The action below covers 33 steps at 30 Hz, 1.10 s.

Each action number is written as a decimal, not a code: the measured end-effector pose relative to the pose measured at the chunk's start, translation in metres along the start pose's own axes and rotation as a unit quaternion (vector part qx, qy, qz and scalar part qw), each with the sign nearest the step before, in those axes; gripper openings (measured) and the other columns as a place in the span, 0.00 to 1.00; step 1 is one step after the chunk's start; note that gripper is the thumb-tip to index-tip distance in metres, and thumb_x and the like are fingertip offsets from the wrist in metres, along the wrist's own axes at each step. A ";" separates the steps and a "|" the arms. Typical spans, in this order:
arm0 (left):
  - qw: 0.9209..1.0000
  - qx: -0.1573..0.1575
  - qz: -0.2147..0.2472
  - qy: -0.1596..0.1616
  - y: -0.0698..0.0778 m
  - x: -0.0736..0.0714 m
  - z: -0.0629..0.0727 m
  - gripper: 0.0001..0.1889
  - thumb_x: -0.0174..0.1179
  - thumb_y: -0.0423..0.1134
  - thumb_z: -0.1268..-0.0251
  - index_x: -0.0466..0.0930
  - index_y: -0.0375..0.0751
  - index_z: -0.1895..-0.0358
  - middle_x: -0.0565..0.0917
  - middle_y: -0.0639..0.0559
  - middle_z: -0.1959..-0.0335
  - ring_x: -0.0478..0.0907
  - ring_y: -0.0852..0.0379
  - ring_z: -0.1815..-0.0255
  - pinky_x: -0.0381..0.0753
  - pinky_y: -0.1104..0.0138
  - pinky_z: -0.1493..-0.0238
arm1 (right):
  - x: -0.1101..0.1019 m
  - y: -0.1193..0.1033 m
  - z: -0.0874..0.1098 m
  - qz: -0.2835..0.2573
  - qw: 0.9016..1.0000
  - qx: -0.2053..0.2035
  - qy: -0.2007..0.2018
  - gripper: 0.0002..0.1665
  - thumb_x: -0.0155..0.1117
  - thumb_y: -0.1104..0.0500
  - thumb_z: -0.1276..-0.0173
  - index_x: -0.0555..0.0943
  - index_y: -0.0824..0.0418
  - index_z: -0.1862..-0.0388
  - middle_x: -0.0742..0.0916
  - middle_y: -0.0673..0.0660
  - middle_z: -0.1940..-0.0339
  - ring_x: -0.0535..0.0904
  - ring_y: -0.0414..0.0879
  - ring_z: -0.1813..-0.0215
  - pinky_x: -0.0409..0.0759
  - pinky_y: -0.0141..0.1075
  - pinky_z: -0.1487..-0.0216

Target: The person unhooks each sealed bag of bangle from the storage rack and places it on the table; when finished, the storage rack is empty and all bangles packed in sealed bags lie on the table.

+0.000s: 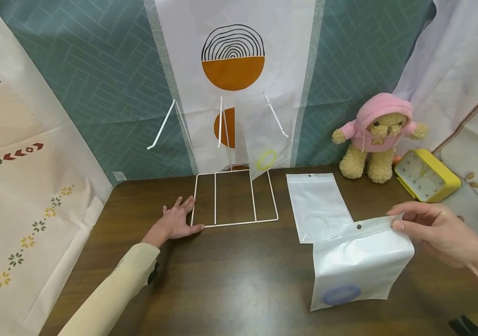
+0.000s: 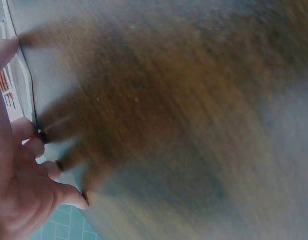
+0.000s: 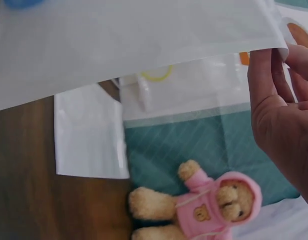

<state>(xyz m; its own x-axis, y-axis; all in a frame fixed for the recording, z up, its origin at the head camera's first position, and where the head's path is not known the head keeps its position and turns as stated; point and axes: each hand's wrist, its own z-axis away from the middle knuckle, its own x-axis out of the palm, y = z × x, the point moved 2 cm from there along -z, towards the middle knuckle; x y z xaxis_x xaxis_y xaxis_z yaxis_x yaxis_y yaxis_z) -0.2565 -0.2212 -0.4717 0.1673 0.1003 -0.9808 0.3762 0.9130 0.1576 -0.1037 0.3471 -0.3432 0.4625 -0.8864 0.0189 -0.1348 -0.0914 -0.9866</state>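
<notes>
My right hand (image 1: 445, 231) pinches the top corner of a white zip bag (image 1: 361, 261) between thumb and fingers. The bag hangs bent over, with a blue ring (image 1: 341, 295) showing through its lower part and a small hole in its top strip. My left hand (image 1: 176, 218) rests on the table with fingers spread, at the left edge of the base of a white wire rack (image 1: 239, 225). In the left wrist view its fingertips (image 2: 76, 197) press on the wood. A clear bag with a yellow ring (image 1: 267, 160) hangs from the rack's right hook (image 1: 277, 115).
Another white bag (image 1: 316, 200) lies flat on the brown table (image 1: 230, 280), partly behind the held one. A teddy bear in a pink hoodie (image 1: 379, 135) stands at the back right beside a yellow alarm clock (image 1: 428, 175). Two more hooks, left (image 1: 161, 125) and middle (image 1: 220, 122), stick out bare.
</notes>
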 end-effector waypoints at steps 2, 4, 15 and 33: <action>1.000 -0.002 -0.001 -0.001 -0.001 0.000 -0.001 0.54 0.58 0.69 0.40 0.54 0.33 0.22 0.55 0.39 0.21 0.48 0.30 0.23 0.51 0.23 0.42 | 0.000 0.004 0.001 0.010 1.000 0.024 0.007 0.27 0.45 0.80 0.27 0.84 0.60 0.44 0.85 0.52 0.68 0.82 0.40 0.68 0.82 0.38 0.72; 1.000 -0.002 0.000 0.000 -0.002 0.000 -0.001 0.54 0.58 0.69 0.41 0.54 0.33 0.22 0.55 0.38 0.21 0.48 0.30 0.23 0.51 0.23 0.43 | 0.000 0.009 0.001 0.029 0.999 0.038 0.022 0.25 0.47 0.79 0.27 0.84 0.60 0.45 0.84 0.52 0.70 0.81 0.40 0.69 0.81 0.37 0.73; 1.000 -0.003 0.003 0.001 -0.001 -0.001 0.000 0.53 0.58 0.69 0.40 0.54 0.32 0.22 0.55 0.37 0.21 0.48 0.29 0.23 0.50 0.23 0.42 | 0.005 0.027 -0.006 0.292 0.945 0.051 0.135 0.10 0.64 0.67 0.29 0.84 0.65 0.51 0.89 0.53 0.65 0.84 0.42 0.67 0.84 0.38 0.68; 1.000 -0.007 0.002 -0.004 0.000 0.000 -0.001 0.54 0.57 0.69 0.40 0.53 0.33 0.21 0.54 0.38 0.21 0.47 0.30 0.23 0.50 0.23 0.41 | 0.001 0.070 -0.004 0.359 0.930 0.072 0.027 0.09 0.67 0.67 0.32 0.85 0.67 0.53 0.87 0.49 0.65 0.79 0.41 0.73 0.80 0.38 0.75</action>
<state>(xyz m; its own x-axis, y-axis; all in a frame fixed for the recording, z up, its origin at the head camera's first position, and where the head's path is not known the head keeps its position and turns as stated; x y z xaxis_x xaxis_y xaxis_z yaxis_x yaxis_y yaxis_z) -0.2571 -0.2208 -0.4713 0.1772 0.1013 -0.9789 0.3630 0.9178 0.1607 -0.1159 0.3377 -0.4119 0.2534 -0.7174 -0.6489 -0.2710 0.5914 -0.7595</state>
